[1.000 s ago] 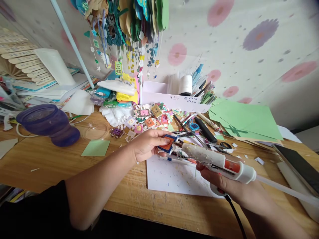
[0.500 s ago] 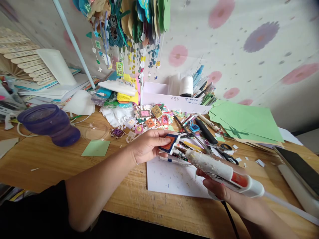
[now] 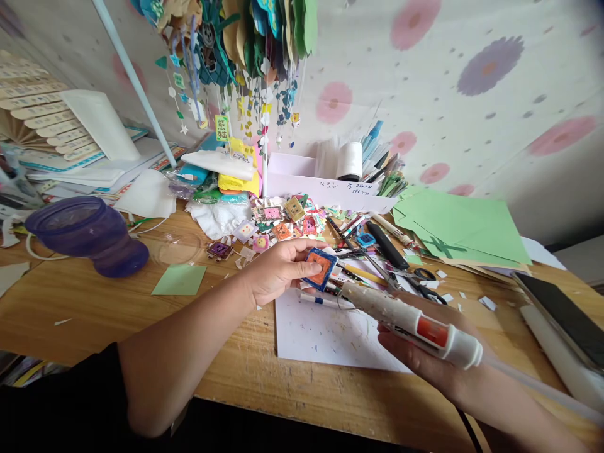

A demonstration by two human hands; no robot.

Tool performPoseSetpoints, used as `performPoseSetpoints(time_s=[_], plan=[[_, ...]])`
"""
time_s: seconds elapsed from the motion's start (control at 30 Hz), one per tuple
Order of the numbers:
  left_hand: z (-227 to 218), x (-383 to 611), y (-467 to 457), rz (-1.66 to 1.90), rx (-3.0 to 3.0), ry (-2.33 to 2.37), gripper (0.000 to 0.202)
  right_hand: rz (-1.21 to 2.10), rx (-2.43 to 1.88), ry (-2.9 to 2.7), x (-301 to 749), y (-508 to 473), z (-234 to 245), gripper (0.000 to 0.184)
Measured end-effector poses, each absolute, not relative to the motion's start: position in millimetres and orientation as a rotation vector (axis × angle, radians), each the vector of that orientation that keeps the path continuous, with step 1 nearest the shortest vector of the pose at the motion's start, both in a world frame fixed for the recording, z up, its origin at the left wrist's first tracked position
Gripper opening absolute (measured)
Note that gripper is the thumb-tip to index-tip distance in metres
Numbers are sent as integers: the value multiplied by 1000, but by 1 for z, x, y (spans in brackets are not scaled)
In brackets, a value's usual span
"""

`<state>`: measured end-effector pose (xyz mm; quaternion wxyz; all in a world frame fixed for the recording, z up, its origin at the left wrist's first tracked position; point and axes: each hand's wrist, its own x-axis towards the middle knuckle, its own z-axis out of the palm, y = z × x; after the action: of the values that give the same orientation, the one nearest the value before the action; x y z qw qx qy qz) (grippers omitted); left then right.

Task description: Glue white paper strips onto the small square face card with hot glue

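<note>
I turned the small blue-edged orange square tile [image 3: 319, 268] face-up in my left hand [image 3: 278, 272] and drew the white glue gun [image 3: 406, 318] slightly back from it.

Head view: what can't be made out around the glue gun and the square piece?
- Trigger of glue gun: head view, covered by right hand.
- Underside of square piece: faces away; left hand covers one edge.
- Handwriting on white box: too small.
- cord: cut by bottom edge.
</note>
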<state>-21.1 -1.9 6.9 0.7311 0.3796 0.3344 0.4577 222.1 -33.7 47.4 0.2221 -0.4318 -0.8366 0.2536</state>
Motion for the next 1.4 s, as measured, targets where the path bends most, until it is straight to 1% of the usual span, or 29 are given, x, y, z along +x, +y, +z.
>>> performPoseSetpoints(time_s=[0.1,0.27,0.43,0.63,0.77,0.93,1.0,1.13,1.3,1.4], plan=[[5,-21,-2,1019,865,731,42,721,-1200,-2375,221,-34,53,26],[6,-20,-3,1036,867,720,42,656,-1258,-2358,217,-38,58,29],[7,-19,-2,1052,796,690,43,565,-1322,-2335,214,-42,54,17],[8,-19,-3,1047,802,652,40,515,-1318,-2299,214,-45,50,15],[12,-18,-6,1040,829,673,47,489,-1295,-2267,213,-47,47,17],[14,-16,-8,1061,844,762,49,415,-1276,-2278,211,-47,39,10],[14,-16,-8,1073,851,779,49,410,-1268,-2303,210,-46,37,14],[16,-15,-8,1094,839,784,52,499,-1237,-2254,210,-45,34,19],[17,-17,-8,1062,843,708,50,917,-1185,-1997,212,-47,27,17],[17,-18,-10,1026,863,644,49,1157,-1206,-1789,215,-49,21,19]])
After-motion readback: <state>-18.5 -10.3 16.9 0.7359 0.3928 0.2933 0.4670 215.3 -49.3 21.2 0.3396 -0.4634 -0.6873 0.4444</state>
